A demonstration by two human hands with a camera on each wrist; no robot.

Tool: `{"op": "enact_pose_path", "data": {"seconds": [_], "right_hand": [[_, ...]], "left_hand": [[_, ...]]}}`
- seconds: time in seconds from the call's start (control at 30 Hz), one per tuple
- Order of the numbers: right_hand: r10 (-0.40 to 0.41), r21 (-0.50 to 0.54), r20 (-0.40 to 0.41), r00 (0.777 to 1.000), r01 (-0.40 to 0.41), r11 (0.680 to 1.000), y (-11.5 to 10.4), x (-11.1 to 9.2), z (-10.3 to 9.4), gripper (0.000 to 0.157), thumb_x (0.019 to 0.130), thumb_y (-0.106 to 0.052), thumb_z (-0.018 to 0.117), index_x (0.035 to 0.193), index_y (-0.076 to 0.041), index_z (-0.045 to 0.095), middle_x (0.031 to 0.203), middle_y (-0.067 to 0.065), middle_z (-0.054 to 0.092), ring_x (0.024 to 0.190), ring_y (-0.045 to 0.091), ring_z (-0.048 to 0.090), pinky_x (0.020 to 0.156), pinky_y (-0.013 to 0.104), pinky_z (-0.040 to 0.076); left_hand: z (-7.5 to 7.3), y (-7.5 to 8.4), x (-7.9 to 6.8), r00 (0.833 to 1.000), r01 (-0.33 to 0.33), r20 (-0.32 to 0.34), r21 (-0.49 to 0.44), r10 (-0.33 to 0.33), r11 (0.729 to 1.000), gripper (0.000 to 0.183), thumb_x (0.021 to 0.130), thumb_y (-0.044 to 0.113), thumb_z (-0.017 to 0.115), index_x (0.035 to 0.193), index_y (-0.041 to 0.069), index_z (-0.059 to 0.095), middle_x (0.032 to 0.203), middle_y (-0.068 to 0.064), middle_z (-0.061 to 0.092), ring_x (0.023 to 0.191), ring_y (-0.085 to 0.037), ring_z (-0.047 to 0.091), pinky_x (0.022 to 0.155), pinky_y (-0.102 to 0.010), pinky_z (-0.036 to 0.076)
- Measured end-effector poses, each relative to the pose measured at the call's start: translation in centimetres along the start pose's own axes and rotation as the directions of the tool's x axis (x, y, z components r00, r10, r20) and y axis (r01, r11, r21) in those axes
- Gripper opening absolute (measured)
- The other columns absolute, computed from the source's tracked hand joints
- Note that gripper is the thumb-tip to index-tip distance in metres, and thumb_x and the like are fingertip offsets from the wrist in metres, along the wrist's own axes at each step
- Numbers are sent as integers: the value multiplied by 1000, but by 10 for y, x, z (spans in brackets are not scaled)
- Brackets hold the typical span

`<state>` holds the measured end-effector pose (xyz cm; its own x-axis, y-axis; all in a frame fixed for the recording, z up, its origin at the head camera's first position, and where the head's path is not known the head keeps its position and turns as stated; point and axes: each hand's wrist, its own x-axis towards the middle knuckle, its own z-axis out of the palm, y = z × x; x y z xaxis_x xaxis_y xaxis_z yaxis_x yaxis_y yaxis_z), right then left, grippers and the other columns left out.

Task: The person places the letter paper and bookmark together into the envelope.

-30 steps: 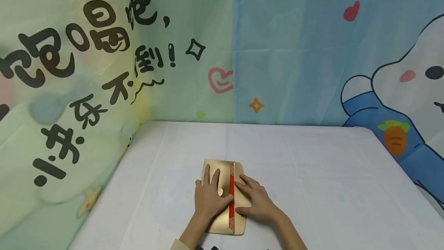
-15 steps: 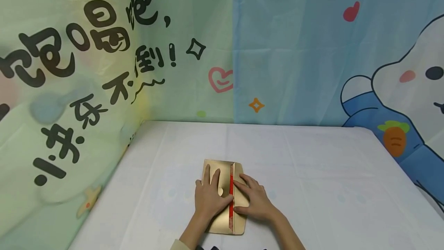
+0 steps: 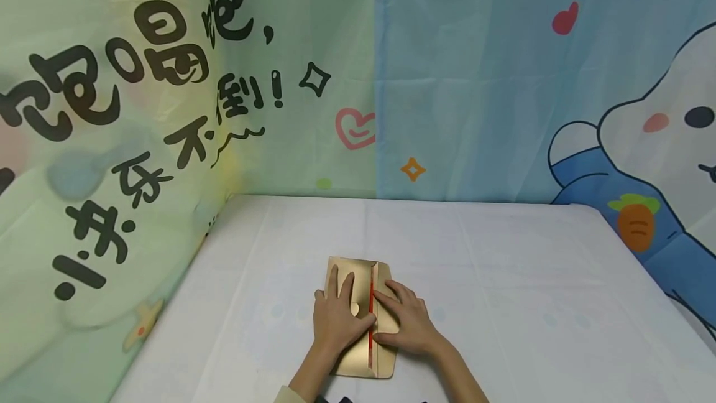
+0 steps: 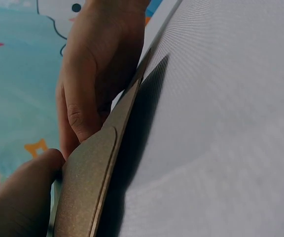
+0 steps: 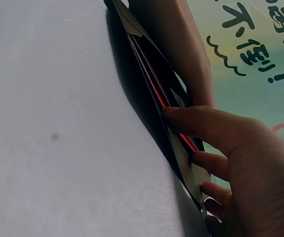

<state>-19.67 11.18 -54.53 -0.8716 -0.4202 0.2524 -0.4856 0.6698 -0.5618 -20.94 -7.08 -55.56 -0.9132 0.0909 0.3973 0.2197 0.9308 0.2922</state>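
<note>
A gold paper envelope [image 3: 353, 367] lies on the white table in the head view, its long side running away from me. A thin red strip [image 3: 370, 353] shows along its length, left of the right-hand flap [image 3: 385, 362]. My left hand [image 3: 339, 323] rests on the left part with fingers spread and straight, its thumb reaching to the strip. My right hand [image 3: 412, 323] touches the flap with its fingertips, fingers slightly bent. In the right wrist view, the thumb and fingers lie along the opening, with red lining [image 5: 157, 91] inside. The envelope's right edge [image 4: 85, 182] stands slightly off the table in the left wrist view.
A white cloth covers the table [image 3: 503, 278]. Behind it hangs a printed backdrop [image 3: 464, 79] with hearts and a cartoon figure, and another with large black writing stands at the left. Dark objects [image 3: 345, 400] peek in at the bottom edge of the head view.
My right hand has moved slightly left along with the flap's inner edge, and the visible red strip has narrowed. My left hand has stayed in place.
</note>
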Motion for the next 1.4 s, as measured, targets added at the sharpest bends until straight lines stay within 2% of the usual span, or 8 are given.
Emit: {"op": "enact_pose_path", "data": {"seconds": [0.27, 0.83, 1.4], "right_hand": [[4, -19, 4, 1000, -4, 1000, -2, 0, 1, 81, 69, -56, 67, 136, -16, 48, 143, 16, 32, 130, 34, 27, 84, 48, 29], [4, -55, -25, 1000, -5, 998, -5, -1, 2, 79, 68, -55, 67, 134, -16, 50, 141, 17, 34, 129, 34, 28, 84, 48, 30], [10, -58, -20, 1000, -11, 998, -4, -1, 4, 80, 68, -57, 66, 136, -18, 48, 143, 16, 32, 131, 33, 26, 87, 49, 29]], "left_hand": [[2, -1, 0, 1000, 2, 27, 27, -2, 1000, 85, 61, 62, 59, 134, 19, 49, 146, -13, 30, 72, -30, 45, 57, -28, 36], [0, 0, -1, 1000, -22, -7, 19, 22, 1000, 84, 61, 59, 60, 132, 16, 51, 143, -16, 33, 69, -29, 44, 56, -29, 35], [0, 0, 0, 1000, -7, 21, 4, 7, 1000, 84, 60, 58, 61, 133, 17, 50, 144, -15, 32, 71, -30, 45, 56, -30, 36]]}}
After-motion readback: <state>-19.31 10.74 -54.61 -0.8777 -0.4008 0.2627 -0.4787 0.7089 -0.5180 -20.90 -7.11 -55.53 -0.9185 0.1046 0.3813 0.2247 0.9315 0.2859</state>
